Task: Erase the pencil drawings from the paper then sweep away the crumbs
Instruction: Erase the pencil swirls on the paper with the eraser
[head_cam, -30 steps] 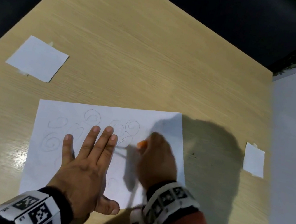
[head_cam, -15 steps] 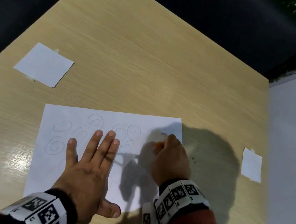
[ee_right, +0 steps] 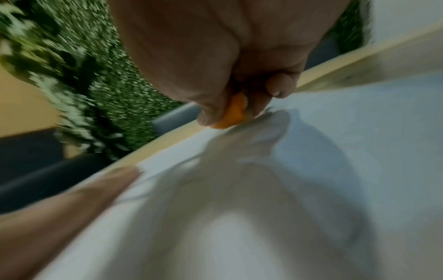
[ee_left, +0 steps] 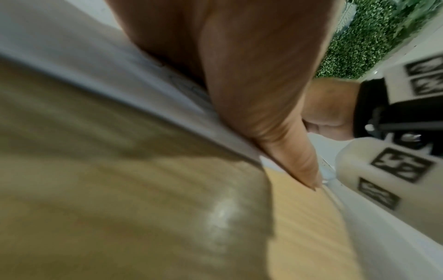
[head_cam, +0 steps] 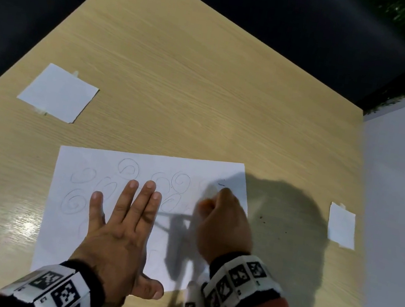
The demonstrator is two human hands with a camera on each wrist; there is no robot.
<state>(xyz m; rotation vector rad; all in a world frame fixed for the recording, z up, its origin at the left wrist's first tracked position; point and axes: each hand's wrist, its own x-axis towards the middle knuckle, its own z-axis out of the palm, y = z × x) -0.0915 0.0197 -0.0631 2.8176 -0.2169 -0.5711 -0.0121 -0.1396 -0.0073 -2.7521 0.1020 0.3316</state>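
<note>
Pale wood-grain laminate covers the bench [head_cam: 206, 87], a broad, smooth, slightly glossy top with a bright glare patch near its left edge; beyond its far edge lie dark upholstery and green foliage, and a white panel runs along its right side. One large rectangular sheet of white paper [head_cam: 72, 233] lies flat on the bench, carrying faint grey pencil spirals [head_cam: 129, 167], at least eight countable, grouped toward its far and left parts. Two smaller white paper squares are taped down: one [head_cam: 57, 93] well beyond the sheet's far left corner, the other [head_cam: 341, 226] well off its right edge. The left hand [head_cam: 119, 230] lies flat on the sheet, fingers straight and spread, thumb reaching just past the near edge. The right hand [head_cam: 221, 225] is curled near the sheet's far right corner, pinching a small orange eraser [ee_right: 233, 112] whose tip touches the paper. A few dark crumbs [head_cam: 262, 218] dot the bench just right of the sheet.
</note>
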